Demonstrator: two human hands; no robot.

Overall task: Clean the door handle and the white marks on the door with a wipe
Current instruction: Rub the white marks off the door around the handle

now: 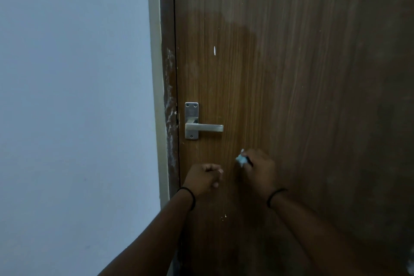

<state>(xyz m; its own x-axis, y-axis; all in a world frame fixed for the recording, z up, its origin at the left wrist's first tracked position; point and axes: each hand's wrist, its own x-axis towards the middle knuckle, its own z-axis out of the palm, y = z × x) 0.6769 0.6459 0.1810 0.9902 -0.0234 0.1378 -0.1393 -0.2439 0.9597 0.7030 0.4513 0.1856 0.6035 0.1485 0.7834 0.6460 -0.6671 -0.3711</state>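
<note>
Door (291,74): brown wood-grain laminate, smooth, faint sheen. Handle (202,127): brushed metal, satin grey. Frame edge (170,101): scuffed, rough with white smears. Wall (67,96): matt paint. Wipe (241,159): crumpled, pale.

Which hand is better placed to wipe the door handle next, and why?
The right hand, probably: it already grips the wipe just below the door handle. The left hand is curled, holds nothing, and sits slightly lower.

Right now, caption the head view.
Right hand holds a wipe below the door handle; left hand curled.
</note>
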